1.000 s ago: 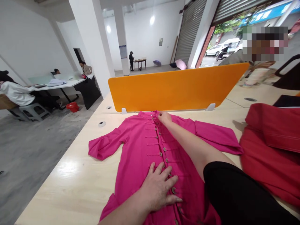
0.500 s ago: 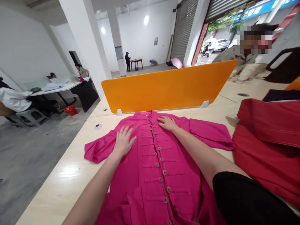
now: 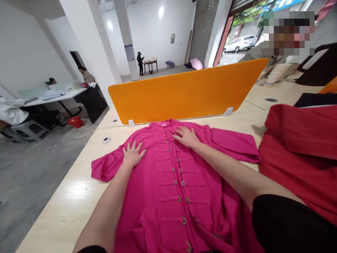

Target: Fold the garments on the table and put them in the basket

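A magenta jacket (image 3: 147,189) lies front side up on the pale wooden table (image 3: 65,211), collar toward the orange divider. Two rows of ring-shaped buttons on cloth strips run down its front, and the front edges lie side by side, parting toward the hem. My left hand (image 3: 133,154) rests with fingers spread on the chest near the sleeve at the left. My right hand (image 3: 186,137) lies on the other side just below the collar, fingers apart and slightly blurred. Neither hand grips the cloth. The lower hem runs out of view.
An orange divider (image 3: 184,93) stands behind the collar on white clips. Folded red cloth (image 3: 297,168) lies at the right. Beyond the divider are a stack of paper cups (image 3: 277,74) and a person (image 3: 252,52). A red bucket (image 3: 75,122) sits on the floor at left.
My left hand has moved slightly left and settled flat on the chest. My right hand has shifted a little, its fingers lifting or sliding near the collar. The front edges lie farther apart lower down.
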Demonstrator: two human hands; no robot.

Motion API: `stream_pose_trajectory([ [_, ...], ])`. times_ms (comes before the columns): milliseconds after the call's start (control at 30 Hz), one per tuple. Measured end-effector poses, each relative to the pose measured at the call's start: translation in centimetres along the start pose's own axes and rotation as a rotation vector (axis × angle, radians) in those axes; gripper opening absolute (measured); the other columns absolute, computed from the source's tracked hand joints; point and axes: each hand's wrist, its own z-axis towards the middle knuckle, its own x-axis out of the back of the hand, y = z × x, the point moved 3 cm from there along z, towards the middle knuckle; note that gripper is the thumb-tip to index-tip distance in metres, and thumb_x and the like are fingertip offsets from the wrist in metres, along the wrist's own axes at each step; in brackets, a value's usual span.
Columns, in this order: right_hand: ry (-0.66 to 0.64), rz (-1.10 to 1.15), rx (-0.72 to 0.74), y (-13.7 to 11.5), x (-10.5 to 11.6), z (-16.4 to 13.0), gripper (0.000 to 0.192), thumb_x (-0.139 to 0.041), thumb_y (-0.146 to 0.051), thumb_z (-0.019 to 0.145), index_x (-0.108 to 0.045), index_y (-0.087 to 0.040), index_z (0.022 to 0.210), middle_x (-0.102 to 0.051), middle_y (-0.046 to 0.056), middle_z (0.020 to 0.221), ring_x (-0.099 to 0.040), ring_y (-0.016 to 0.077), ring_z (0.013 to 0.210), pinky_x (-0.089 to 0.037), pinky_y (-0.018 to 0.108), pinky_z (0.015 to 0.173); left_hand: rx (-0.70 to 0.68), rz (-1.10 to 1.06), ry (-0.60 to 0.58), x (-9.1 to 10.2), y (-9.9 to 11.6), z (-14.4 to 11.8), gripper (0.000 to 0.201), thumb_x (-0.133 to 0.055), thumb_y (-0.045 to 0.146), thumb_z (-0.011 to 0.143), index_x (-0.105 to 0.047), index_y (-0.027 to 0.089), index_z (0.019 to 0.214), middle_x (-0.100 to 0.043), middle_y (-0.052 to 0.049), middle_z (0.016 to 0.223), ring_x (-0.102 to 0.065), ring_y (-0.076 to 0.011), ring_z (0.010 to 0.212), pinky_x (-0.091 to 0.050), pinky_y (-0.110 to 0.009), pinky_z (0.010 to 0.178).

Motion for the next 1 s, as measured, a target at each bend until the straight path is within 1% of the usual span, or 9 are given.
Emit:
stream_pose_trajectory([
  [100, -0.118, 0.001, 0.149, -2.7, 0.5, -2.4, 0.058, -0.044, -0.056, 0.088, -0.048, -0.022, 0.135, -0.038, 0.013, 0.147, -0.032, 0.0294, 0.135, -0.024, 0.055, 0.107, 0.005, -0.001, 0.006, 0.0, -0.1, 0.1, 0.064, -0.023, 0.064, 0.089, -0.026, 0.037, 0.146, -0.022, -0.003, 0.156, -0.017, -0.0405, 0.14, -0.018, -0.067, 0.106],
  [233, 0.001, -0.006, -0.104, -4.3, 2.4, -4.4, 0.052, -0.048, -0.053, 0.086, -0.059, -0.014, 0.119, -0.061, 0.017, 0.12, -0.056, 0.0285, 0.111, -0.044, 0.038, 0.091, 0.004, -0.001, -0.006, 0.5, 0.1, -0.1, 0.062, -0.022, 0.062, 0.09, -0.028, 0.036, 0.146, -0.025, -0.004, 0.155, -0.019, -0.0393, 0.14, -0.019, -0.067, 0.105],
  [300, -0.029, -0.012, -0.205, -5.3, 2.6, -5.2, 0.051, -0.052, -0.054, 0.083, -0.063, -0.012, 0.11, -0.067, 0.017, 0.106, -0.062, 0.0283, 0.099, -0.047, 0.034, 0.082, 0.015, 0.03, 0.04, 1.1, 0.6, -0.6, 0.06, -0.023, 0.058, 0.092, -0.032, 0.033, 0.145, -0.026, -0.006, 0.154, -0.02, -0.0395, 0.139, -0.016, -0.069, 0.105],
  [400, -0.096, -0.02, -0.25, -6.6, 2.1, -5.7, 0.042, -0.057, -0.043, 0.082, -0.065, -0.011, 0.108, -0.068, 0.018, 0.105, -0.064, 0.0287, 0.098, -0.048, 0.031, 0.077, -0.026, 0.079, 0.157, 2.4, 2.5, -2.2, 0.055, -0.025, 0.047, 0.095, -0.037, 0.026, 0.144, -0.026, -0.01, 0.154, -0.017, -0.0371, 0.141, -0.008, -0.067, 0.108],
  [467, -0.105, -0.02, -0.256, -6.8, 1.8, -5.6, 0.034, -0.056, -0.031, 0.082, -0.067, -0.01, 0.107, -0.068, 0.019, 0.107, -0.064, 0.0276, 0.1, -0.048, 0.03, 0.078, -0.101, 0.033, 0.166, 2.8, 4.5, -4.0, 0.054, -0.025, 0.046, 0.095, -0.037, 0.024, 0.143, -0.025, -0.01, 0.154, -0.017, -0.0333, 0.142, -0.01, -0.063, 0.11],
  [567, -0.123, -0.012, -0.272, -6.1, 1.8, -5.1, 0.03, -0.053, -0.023, 0.083, -0.069, -0.009, 0.104, -0.069, 0.019, 0.104, -0.065, 0.0253, 0.101, -0.048, 0.027, 0.08, -0.258, -0.108, 0.069, 2.5, 8.1, -7.4, 0.062, -0.025, 0.06, 0.091, -0.032, 0.029, 0.145, -0.023, -0.006, 0.155, -0.017, -0.0313, 0.142, -0.016, -0.06, 0.111],
  [667, -0.125, -0.005, -0.279, -5.4, 2.0, -4.7, 0.034, -0.055, -0.031, 0.083, -0.07, -0.009, 0.104, -0.07, 0.018, 0.103, -0.065, 0.0249, 0.1, -0.048, 0.027, 0.08, -0.407, -0.162, -0.046, 1.6, 10.8, -10.6, 0.074, -0.026, 0.073, 0.084, -0.028, 0.033, 0.146, -0.023, -0.005, 0.156, -0.013, -0.0346, 0.143, -0.013, -0.063, 0.11],
  [800, -0.098, -0.012, -0.297, -5.7, 1.9, -4.9, 0.039, -0.058, -0.031, 0.081, -0.067, -0.008, 0.11, -0.068, 0.02, 0.108, -0.064, 0.027, 0.104, -0.049, 0.029, 0.083, -0.427, -0.169, -0.053, 0.8, 11.8, -12.4, 0.081, -0.025, 0.078, 0.08, -0.029, 0.03, 0.146, -0.024, -0.007, 0.155, -0.012, -0.038, 0.142, -0.007, -0.064, 0.111],
  [1000, -0.092, -0.021, -0.311, -6.5, 1.8, -4.8, 0.036, -0.056, -0.018, 0.078, -0.067, -0.007, 0.111, -0.067, 0.022, 0.109, -0.064, 0.028, 0.104, -0.049, 0.031, 0.083, -0.411, -0.2, -0.007, 0.9, 11.6, -12.3, 0.079, -0.025, 0.076, 0.082, -0.029, 0.031, 0.146, -0.026, -0.005, 0.154, -0.013, -0.0383, 0.141, -0.008, -0.065, 0.111],
])
